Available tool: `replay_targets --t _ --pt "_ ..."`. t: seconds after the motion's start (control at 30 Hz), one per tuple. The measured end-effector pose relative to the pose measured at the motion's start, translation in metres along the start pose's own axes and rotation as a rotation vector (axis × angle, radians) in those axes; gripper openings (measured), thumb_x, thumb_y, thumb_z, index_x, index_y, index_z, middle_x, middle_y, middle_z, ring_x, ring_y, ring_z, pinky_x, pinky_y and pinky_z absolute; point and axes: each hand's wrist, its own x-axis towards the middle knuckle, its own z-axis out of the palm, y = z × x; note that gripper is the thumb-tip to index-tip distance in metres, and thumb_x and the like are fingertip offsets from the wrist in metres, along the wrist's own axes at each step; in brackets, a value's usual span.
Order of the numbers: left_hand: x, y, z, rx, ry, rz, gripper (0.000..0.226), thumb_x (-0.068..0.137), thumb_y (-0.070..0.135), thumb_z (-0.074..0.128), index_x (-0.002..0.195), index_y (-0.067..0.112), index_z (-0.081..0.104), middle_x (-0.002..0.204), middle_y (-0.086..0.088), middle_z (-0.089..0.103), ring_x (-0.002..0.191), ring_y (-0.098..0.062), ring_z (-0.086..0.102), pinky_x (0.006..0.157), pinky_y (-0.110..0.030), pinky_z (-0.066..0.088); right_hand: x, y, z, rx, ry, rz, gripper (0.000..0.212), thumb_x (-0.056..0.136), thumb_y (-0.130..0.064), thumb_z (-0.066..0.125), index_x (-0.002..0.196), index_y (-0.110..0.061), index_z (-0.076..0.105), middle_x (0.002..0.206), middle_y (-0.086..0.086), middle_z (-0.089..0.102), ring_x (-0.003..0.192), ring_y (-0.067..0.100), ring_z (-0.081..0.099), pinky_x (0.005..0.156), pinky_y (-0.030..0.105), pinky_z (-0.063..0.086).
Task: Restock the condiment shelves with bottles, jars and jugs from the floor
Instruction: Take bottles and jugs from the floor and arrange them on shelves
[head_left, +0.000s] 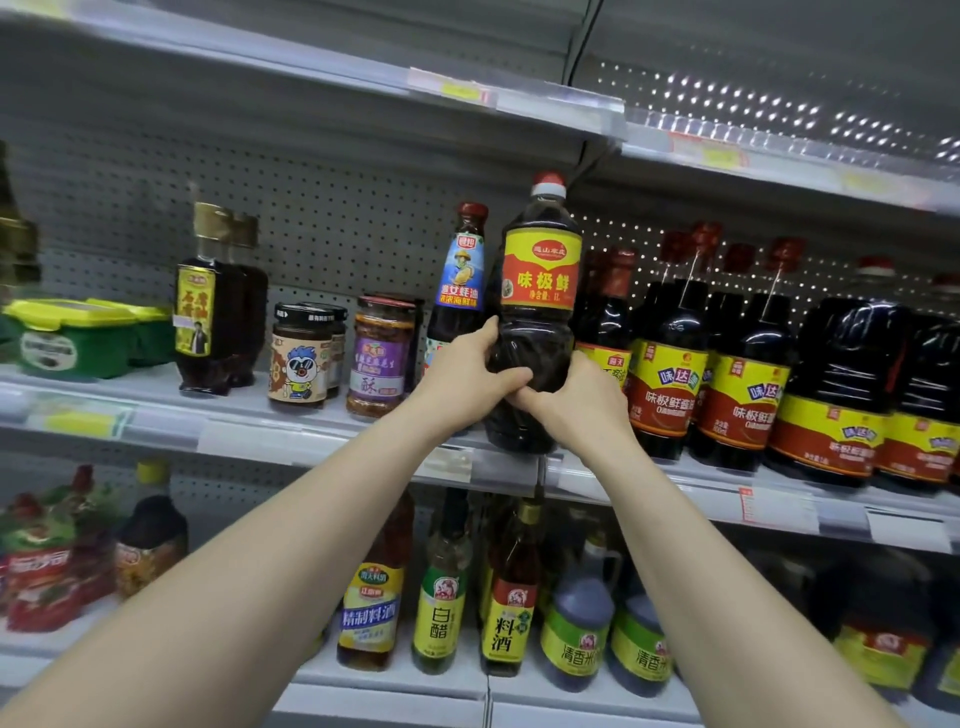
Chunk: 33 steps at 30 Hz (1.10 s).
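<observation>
Soy sauce bottle (535, 322), dark and full with a red cap and a yellow-and-red label, stands at the front lip of the middle shelf (260, 441), clasped low on its body by both hands. Nearest the camera, the two bare forearms reach up and forward. The left hand (467, 379) wraps the bottle's left flank, its fingers (506, 376) curled across the front of the ribbed lower section; the right hand (576, 400) closes on the right flank, thumb meeting the left fingers. Both sets of fingers are pressed tight around the plastic, not spread.

Filled to the neck, the bottle is probably heavy for its width, and the thin plastic wall likely gives a little under pressure. The glossy surface looks slick, so the ribbed waist where the hands sit seems the soundest hold; the narrow neck would let it swing.

Just beside it on the left stands a blue-labelled oyster sauce bottle (460, 280), close enough to be knocked. On the right, a row of dark soy bottles (670, 364) crowds the gap. Farther left sit chilli jars (382, 358). Behind everything runs the grey pegboard back panel (337, 208).
</observation>
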Motion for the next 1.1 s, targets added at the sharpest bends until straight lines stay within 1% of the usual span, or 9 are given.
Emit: replay_targets --t 0.07,0.2,0.37,0.47,0.57,0.73,0.83,1.0,1.1 --pt "0.002 0.002 0.006 -0.021 -0.023 0.000 0.068 0.092 0.021 0.066 0.152 0.022 0.033 0.136 -0.002 0.059 0.125 -0.018 0.054 0.105 -0.040 0.047 0.000 0.003 0.000 0.007 0.002 0.012 0.054 0.080 -0.048 0.076 0.121 -0.018 0.057 0.110 0.002 0.065 0.089 0.020 0.058 0.055 0.023 0.037" --pt "0.007 0.004 0.017 -0.119 -0.063 -0.022 0.070 0.092 0.023 0.064 0.152 0.028 0.028 0.136 0.002 0.057 0.125 -0.017 0.053 0.106 -0.043 0.046 0.001 0.008 0.002 0.029 0.009 0.034 0.054 0.080 -0.041 0.077 0.124 -0.017 0.056 0.115 0.004 0.066 0.097 0.023 0.060 0.070 0.029 0.044" --pt "0.013 -0.004 0.024 -0.290 -0.108 -0.090 0.068 0.093 0.019 0.064 0.149 0.029 0.027 0.128 0.009 0.055 0.123 -0.013 0.052 0.098 -0.029 0.046 0.005 0.013 0.005 0.090 -0.010 0.041 0.054 0.079 -0.036 0.078 0.124 -0.017 0.055 0.113 0.003 0.065 0.099 0.023 0.063 0.073 0.033 0.052" --pt "0.017 -0.009 0.024 -0.331 -0.092 -0.112 0.060 0.094 0.013 0.061 0.145 0.029 0.032 0.113 0.016 0.055 0.119 -0.013 0.053 0.094 -0.028 0.047 0.008 0.013 0.008 0.172 -0.060 0.028 0.055 0.078 -0.034 0.080 0.125 -0.019 0.055 0.111 0.001 0.065 0.095 0.019 0.063 0.068 0.028 0.051" --pt "0.019 -0.010 0.025 -0.334 -0.091 -0.124 0.059 0.096 0.012 0.057 0.147 0.028 0.031 0.114 0.016 0.054 0.115 -0.010 0.052 0.090 -0.025 0.047 0.013 0.013 0.008 0.193 -0.104 0.024 0.056 0.078 -0.036 0.080 0.125 -0.019 0.054 0.109 -0.002 0.064 0.090 0.014 0.061 0.062 0.022 0.046" --pt "0.021 -0.012 0.026 -0.335 -0.092 -0.129 0.059 0.098 0.012 0.055 0.147 0.029 0.029 0.114 0.016 0.053 0.116 -0.009 0.051 0.088 -0.024 0.045 0.016 0.015 0.005 0.215 -0.173 0.009 0.062 0.077 -0.038 0.080 0.130 -0.020 0.051 0.118 0.000 0.066 0.105 0.019 0.064 0.088 0.039 0.058" --pt "0.020 -0.012 0.027 -0.314 -0.094 -0.130 0.059 0.099 0.014 0.054 0.149 0.030 0.027 0.126 0.009 0.053 0.121 -0.012 0.050 0.094 -0.028 0.047 0.016 0.014 0.006 0.208 -0.167 0.012 0.062 0.079 -0.037 0.079 0.130 -0.018 0.051 0.118 0.002 0.066 0.104 0.020 0.064 0.089 0.041 0.058" --pt "0.018 -0.009 0.031 -0.228 -0.062 -0.105 0.057 0.101 0.020 0.050 0.152 0.030 0.025 0.142 0.002 0.051 0.128 -0.015 0.049 0.109 -0.042 0.043 0.012 0.011 0.009 0.131 -0.050 0.065 0.053 0.083 -0.036 0.075 0.123 -0.010 0.052 0.115 0.008 0.064 0.094 0.021 0.060 0.072 0.031 0.051" --pt "0.017 -0.007 0.036 -0.240 -0.045 -0.145 0.054 0.105 0.031 0.040 0.156 0.024 0.023 0.152 -0.001 0.041 0.136 -0.014 0.040 0.113 -0.032 0.035 0.008 0.008 0.008 0.054 -0.004 0.108 0.059 0.083 -0.049 0.073 0.122 -0.010 0.053 0.115 0.008 0.065 0.101 0.028 0.062 0.075 0.036 0.051"
